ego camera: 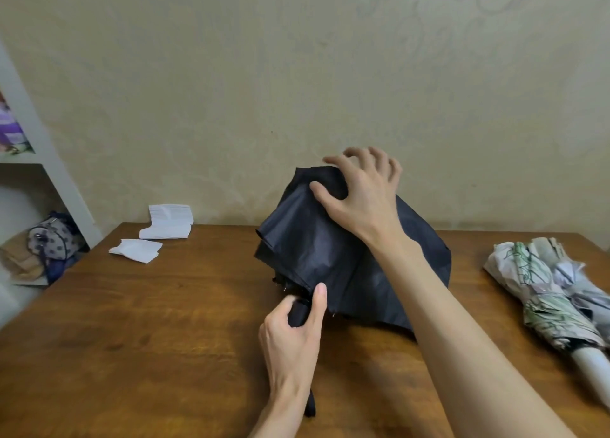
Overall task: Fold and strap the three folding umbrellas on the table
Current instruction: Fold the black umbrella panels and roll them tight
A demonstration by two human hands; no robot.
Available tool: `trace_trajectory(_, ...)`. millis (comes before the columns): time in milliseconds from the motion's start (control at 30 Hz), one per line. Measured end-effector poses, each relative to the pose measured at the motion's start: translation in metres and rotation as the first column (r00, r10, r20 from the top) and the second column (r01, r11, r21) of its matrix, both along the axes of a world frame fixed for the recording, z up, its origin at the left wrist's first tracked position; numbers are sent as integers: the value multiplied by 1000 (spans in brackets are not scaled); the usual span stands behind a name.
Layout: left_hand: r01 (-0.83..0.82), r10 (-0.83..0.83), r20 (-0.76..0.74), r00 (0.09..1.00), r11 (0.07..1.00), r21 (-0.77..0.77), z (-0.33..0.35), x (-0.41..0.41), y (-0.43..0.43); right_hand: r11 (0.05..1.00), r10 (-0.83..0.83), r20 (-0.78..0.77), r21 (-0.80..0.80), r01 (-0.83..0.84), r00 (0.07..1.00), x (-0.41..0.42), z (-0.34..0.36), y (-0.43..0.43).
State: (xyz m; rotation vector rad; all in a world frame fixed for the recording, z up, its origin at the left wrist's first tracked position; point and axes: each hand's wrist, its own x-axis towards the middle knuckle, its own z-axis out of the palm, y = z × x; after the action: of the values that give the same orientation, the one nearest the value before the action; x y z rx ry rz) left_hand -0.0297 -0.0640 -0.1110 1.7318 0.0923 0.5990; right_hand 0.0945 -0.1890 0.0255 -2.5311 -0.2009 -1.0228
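Nearest the camera, the left hand [293,335] wraps its curled fingers [318,305] round the smooth, matte black handle [298,313] of the black umbrella [313,249], thumb on one side and fingers on the other. A short dark end of the handle sticks out below the wrist. The bare right forearm reaches diagonally over the umbrella.

The umbrella stands roughly upright in the middle of the wooden worktop [132,338], a brown board with a darker streaked grain. Its thin, slightly shiny cloth hangs in loose, slack panels that billow into a rumpled cone, and small metal rib tips show at the lower hem.

At the peak, the right hand [359,193] holds the gathered fabric. The thumb is dug into the cloth and the fingers are spread apart and bent over the top.

At the right edge of the worktop, well apart, lie two collapsed umbrellas side by side. The leaf-print umbrella [541,292] is crinkled pale cloth with green lines and a smooth white cylindrical grip. The pale grey umbrella [587,292] lies just beyond it.

Farther left, folded white papers [170,221] rest near the beige embossed wall [231,74]. A white shelf [49,160] stands at the far left.
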Motion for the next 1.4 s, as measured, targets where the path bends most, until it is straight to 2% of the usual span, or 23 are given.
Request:
trace_trajectory(67,6,-7,-8,1000,999,-37,3,1,-1,990,-33,-116,134,48,993,-5,0,-13)
trace_trajectory(167,32,-32,0,999,998,-47,1,2,0,938,131,-286,345,-25,949,-10,4,-30)
trace_trajectory(333,120,-121,-18,992,992,-47,-1,2,-1,918,111,-233,397,-10,966,-14,15,-31)
trace_trajectory(467,207,-208,-28,978,978,-28,-3,4,-2,929,100,-210,369,-16,973,-17,21,-24)
trace_trajectory(567,239,-252,-110,961,963,-123,-1,1,-4,936,110,-178,350,-41,978,-20,20,-18)
trace_trajectory(633,208,-228,-140,963,968,-143,-2,1,-6,947,104,-158,317,-49,982,-21,19,-14)
trace_trajectory(800,112,-139,-151,979,979,-171,-4,4,-7,992,59,-164,122,-40,985,-13,16,0)
trace_trajectory(867,100,-132,-164,978,977,-191,-4,5,-4,989,110,-171,121,-90,979,-10,14,-2)
trace_trajectory(933,106,-137,-163,977,976,-189,-4,6,-1,973,159,-135,191,-132,978,-10,17,-9)
trace_trajectory(1033,110,-137,-162,977,980,-163,-3,5,-1,958,199,-104,231,-171,974,-10,25,-17)
trace_trajectory(1233,130,-127,-63,990,990,51,2,-3,-5,984,166,-207,-29,-175,964,-3,45,0)
trace_trajectory(1400,133,-132,-13,991,982,134,3,-5,-6,979,203,-235,24,-203,951,5,47,10)
